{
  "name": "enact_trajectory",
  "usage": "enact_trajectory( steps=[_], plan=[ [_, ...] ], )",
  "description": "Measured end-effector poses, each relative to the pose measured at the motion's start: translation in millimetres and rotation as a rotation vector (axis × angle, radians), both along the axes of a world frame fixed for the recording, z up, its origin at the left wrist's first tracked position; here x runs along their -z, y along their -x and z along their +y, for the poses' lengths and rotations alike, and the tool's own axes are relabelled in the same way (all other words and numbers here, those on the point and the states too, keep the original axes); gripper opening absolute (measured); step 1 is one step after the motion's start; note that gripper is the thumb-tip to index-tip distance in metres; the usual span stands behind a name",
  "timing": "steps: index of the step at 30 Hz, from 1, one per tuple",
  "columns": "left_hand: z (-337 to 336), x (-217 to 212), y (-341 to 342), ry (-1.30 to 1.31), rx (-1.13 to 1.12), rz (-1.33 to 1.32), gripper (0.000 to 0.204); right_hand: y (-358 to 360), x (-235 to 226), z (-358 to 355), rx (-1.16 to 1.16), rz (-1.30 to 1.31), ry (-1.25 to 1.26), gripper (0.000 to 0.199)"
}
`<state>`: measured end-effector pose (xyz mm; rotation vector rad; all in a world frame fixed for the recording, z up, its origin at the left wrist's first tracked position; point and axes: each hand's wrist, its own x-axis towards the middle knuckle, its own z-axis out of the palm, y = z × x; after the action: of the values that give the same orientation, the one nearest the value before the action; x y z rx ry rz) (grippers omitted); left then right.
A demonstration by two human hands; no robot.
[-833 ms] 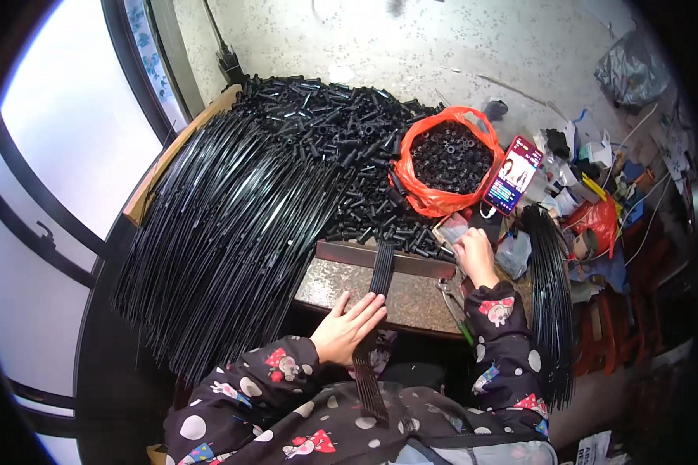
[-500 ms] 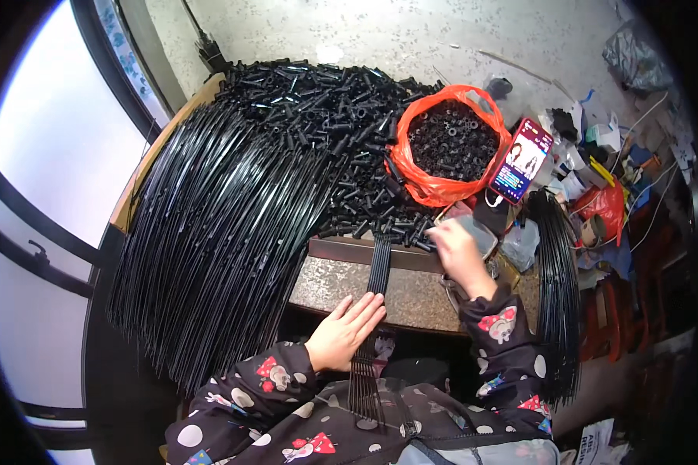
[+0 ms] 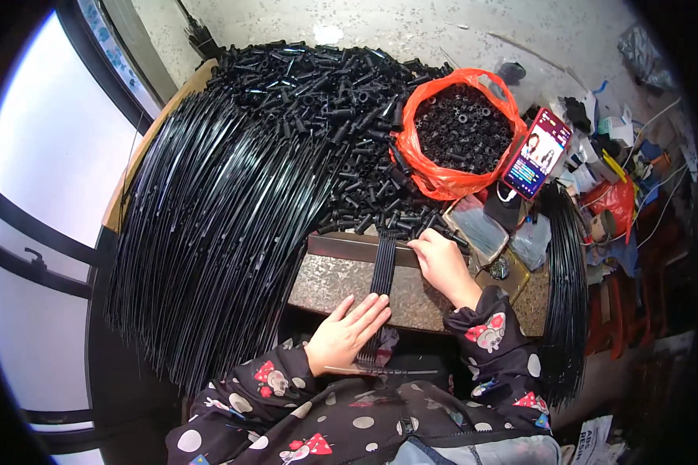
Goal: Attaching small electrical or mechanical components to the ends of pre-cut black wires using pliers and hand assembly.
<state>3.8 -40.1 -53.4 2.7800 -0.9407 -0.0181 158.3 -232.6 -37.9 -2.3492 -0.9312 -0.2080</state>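
My left hand (image 3: 347, 333) lies flat, fingers stretched, over a row of thin black rods (image 3: 383, 267) set side by side across the worktop (image 3: 326, 283). The rods' far ends reach past a raised metal strip (image 3: 341, 246) toward a heap of short black tubular pieces (image 3: 318, 85). Just right of the rods, at the strip, my right hand (image 3: 446, 267) has thumb and forefinger pinched together by the near edge of the heap. Whatever sits between those fingertips is too small to make out. The rods' near ends run below my left hand toward my lap.
A large sheaf of long black rods (image 3: 217, 225) covers the left side; another bundle (image 3: 566, 287) hangs at the right. An orange-red plastic bag (image 3: 442, 190) holds small black rings. A lit phone (image 3: 537, 153) leans beside it, near clear bags and clutter.
My right hand has come down and left to the metal strip, closer to the rods. My left hand stays flat on them. The view has shifted slightly.
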Motion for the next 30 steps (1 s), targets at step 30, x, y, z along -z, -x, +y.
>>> enact_trajectory(
  steps=[30],
  plan=[
    [4.3,-15.2,-1.6,0.103,0.025,0.141,0.095,5.6,-13.0,-24.0,-0.072,-0.079,0.19,0.017]
  ],
)
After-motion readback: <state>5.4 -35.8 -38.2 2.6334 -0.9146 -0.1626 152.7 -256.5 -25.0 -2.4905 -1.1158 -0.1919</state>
